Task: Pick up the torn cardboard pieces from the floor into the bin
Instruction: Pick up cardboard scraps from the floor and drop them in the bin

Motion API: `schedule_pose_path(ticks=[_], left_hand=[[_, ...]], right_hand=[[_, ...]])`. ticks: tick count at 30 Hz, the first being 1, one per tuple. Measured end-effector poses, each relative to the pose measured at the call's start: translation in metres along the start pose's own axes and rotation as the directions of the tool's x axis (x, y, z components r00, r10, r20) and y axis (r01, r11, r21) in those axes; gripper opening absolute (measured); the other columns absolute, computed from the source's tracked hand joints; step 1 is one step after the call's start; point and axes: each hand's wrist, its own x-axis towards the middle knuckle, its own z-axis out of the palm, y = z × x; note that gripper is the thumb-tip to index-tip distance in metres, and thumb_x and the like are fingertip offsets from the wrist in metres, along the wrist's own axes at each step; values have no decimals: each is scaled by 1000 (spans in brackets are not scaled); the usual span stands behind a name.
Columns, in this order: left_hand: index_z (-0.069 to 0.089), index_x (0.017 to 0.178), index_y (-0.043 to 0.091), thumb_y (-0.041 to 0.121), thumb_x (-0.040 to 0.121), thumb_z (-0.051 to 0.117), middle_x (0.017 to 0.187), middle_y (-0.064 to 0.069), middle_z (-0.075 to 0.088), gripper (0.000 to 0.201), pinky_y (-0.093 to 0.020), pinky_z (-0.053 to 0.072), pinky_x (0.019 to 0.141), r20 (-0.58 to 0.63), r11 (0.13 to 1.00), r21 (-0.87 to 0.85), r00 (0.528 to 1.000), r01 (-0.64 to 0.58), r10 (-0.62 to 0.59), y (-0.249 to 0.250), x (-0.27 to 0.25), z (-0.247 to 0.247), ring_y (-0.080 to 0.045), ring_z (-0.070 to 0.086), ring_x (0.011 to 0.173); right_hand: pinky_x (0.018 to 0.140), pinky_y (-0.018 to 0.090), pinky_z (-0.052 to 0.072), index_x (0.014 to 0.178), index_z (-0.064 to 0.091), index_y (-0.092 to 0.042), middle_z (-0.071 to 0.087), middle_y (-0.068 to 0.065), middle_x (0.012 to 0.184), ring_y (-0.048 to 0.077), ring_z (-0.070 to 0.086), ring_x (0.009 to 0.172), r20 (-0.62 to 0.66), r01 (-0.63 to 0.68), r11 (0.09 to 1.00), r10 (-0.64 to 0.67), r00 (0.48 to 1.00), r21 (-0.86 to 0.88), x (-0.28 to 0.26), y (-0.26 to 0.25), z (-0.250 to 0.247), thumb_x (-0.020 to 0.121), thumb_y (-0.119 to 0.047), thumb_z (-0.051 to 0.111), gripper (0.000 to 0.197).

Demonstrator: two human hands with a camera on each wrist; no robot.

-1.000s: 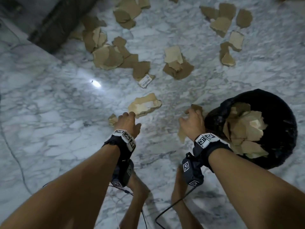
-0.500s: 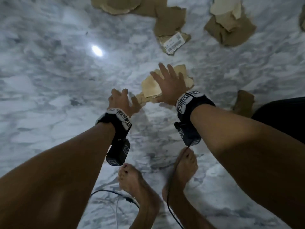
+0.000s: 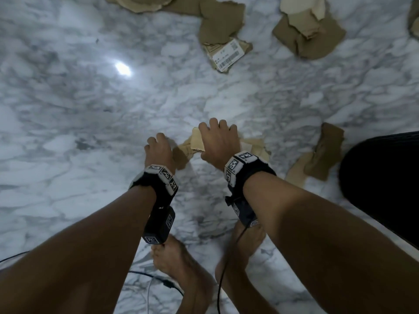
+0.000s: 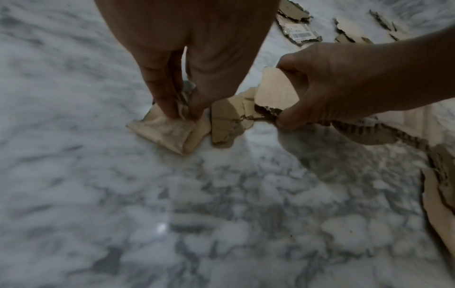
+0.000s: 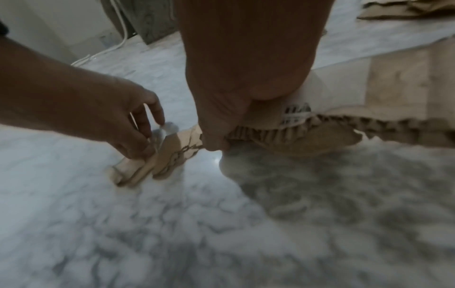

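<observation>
Torn cardboard pieces lie on a white marble floor. My left hand (image 3: pixel 158 141) reaches down to a small folded cardboard scrap (image 4: pixel 167 132) and pinches it between thumb and fingers (image 4: pixel 169 109) against the floor. Just to its right, my right hand (image 3: pixel 217 132) curls round the edge of a larger pale corrugated piece (image 4: pixel 278 91), thumb under its torn edge (image 5: pixel 307 140). A brown fragment (image 4: pixel 224 120) sits between the two hands. The black bin (image 3: pixel 385 177) stands at the right edge, its inside out of sight.
A piece with a white barcode label (image 3: pixel 226 53) and a pile of brown pieces (image 3: pixel 308 35) lie farther ahead. Another brown piece (image 3: pixel 324 150) lies beside the bin. My bare feet (image 3: pixel 181 268) and black cables (image 3: pixel 220 279) are below the arms.
My right hand moved left from beside the bin to the pale piece, spread over it, then curled round its edge. The left hand stayed at the small scrap. The view dropped closer to the floor.
</observation>
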Motion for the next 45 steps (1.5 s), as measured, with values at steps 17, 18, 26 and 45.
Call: schedule_pose_path(ticks=[17, 18, 26, 45], left_hand=[[52, 113, -6, 1, 84, 54, 123, -24, 44, 29, -45, 41, 83, -6, 988, -103, 993, -115, 115, 66, -40, 12, -42, 47, 109], [52, 113, -6, 0, 85, 53, 122, -24, 45, 28, -44, 40, 81, -23, 980, -112, 986, -166, 164, 75, -42, 14, -41, 47, 109], [43, 122, 0, 16, 75, 76, 125, -18, 36, 59, -29, 38, 74, 30, 965, -15, 965, -262, 262, 110, -40, 46, -34, 46, 108], [51, 108, -1, 2, 88, 52, 100, -16, 44, 20, -25, 35, 62, 53, 954, 12, 953, -299, 298, 104, -32, 43, -28, 42, 69]], right_hand=[[96, 46, 47, 136, 42, -5, 52, 17, 135, 37, 53, 119, 190, -685, 395, 767, 612, 611, -102, 155, 13, 76, -49, 67, 79], [99, 46, 44, 137, 41, -4, 47, 17, 139, 37, 48, 125, 178, -706, 380, 795, 579, 598, -108, 162, 13, 78, -49, 67, 79], [106, 51, 34, 140, 25, -9, 22, 23, 147, 47, 32, 132, 360, -828, 218, 822, 441, 517, -116, 178, 46, 68, -48, 79, 98], [92, 45, 48, 130, 31, -1, 53, 25, 126, 43, 56, 112, 245, -731, 232, 841, 482, 641, -118, 144, 38, 84, -17, 64, 59]])
